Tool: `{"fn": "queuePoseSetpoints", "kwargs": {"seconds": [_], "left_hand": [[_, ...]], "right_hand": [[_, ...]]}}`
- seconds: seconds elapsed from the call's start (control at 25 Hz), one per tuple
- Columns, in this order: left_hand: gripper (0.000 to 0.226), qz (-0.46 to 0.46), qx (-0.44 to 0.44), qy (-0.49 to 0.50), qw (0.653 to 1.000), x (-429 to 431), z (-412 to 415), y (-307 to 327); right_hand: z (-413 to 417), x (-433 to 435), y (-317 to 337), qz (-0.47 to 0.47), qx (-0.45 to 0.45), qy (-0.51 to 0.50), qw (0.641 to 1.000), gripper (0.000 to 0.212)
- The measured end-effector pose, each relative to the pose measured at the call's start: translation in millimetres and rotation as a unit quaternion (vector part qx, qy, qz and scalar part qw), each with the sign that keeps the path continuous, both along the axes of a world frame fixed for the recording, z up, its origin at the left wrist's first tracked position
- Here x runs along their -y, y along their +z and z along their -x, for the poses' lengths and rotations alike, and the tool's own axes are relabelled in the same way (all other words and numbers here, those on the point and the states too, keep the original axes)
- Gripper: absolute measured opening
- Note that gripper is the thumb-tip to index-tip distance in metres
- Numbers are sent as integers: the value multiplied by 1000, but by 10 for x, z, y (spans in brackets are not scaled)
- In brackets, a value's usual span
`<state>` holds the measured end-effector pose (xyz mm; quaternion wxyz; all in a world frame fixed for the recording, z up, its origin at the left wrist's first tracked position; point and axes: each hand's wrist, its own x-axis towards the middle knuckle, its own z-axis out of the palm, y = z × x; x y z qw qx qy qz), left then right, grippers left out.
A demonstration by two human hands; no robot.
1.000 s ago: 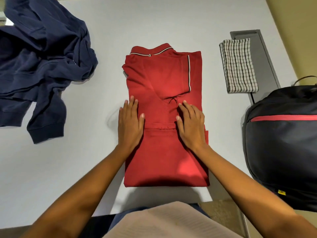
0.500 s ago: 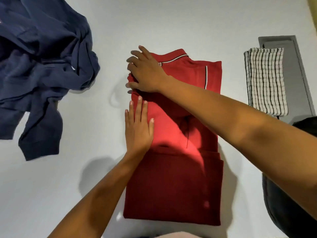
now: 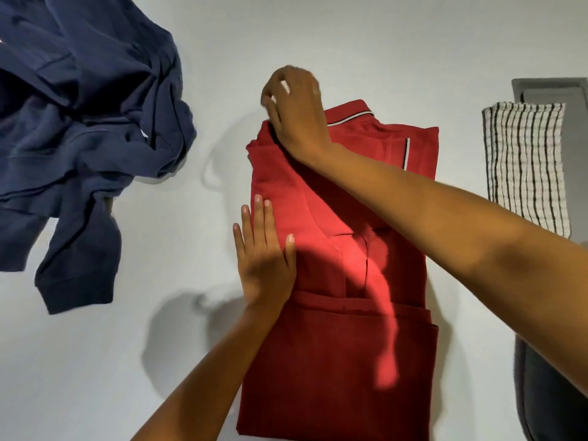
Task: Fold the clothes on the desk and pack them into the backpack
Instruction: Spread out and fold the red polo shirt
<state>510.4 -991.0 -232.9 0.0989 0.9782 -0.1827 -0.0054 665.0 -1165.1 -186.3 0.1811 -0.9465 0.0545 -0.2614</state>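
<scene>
A red polo shirt [image 3: 343, 361] lies partly folded on the white desk [image 3: 95, 377], its striped collar at the far end. My left hand [image 3: 264, 259] presses flat on the shirt's left edge, fingers straight. My right hand [image 3: 296, 113] reaches across to the far left corner by the collar, fingers curled over the fabric there; its grip is blurred. A crumpled navy sweatshirt [image 3: 79, 138] lies at the far left. A dark backpack [image 3: 547, 393] shows only as a sliver at the lower right edge, behind my right forearm.
A folded white cloth with dark stripes [image 3: 528, 167] rests at the right on a grey tray [image 3: 553, 90]. Bare desk stretches between the sweatshirt and the red shirt.
My right hand left the middle of the shirt and crossed to its far left corner by the collar. My left hand stayed flat on the left edge. The camera came closer.
</scene>
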Motion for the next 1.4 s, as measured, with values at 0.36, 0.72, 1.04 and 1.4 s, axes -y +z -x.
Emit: {"fn": "queuePoseSetpoints", "kwargs": {"seconds": [0.36, 0.72, 1.04, 1.4], "left_hand": [[62, 3, 10, -18, 1000, -16, -21, -45], [61, 18, 6, -28, 999, -16, -42, -72], [56, 134, -75, -119, 981, -320, 105, 197], [32, 148, -172, -1, 974, -880, 777, 332]], "right_hand": [[472, 38, -565, 212, -129, 149, 957, 47], [675, 122, -145, -4, -70, 82, 994, 48], [2840, 66, -96, -72, -134, 17, 988, 43], [3987, -175, -122, -117, -271, -128, 947, 38]]}}
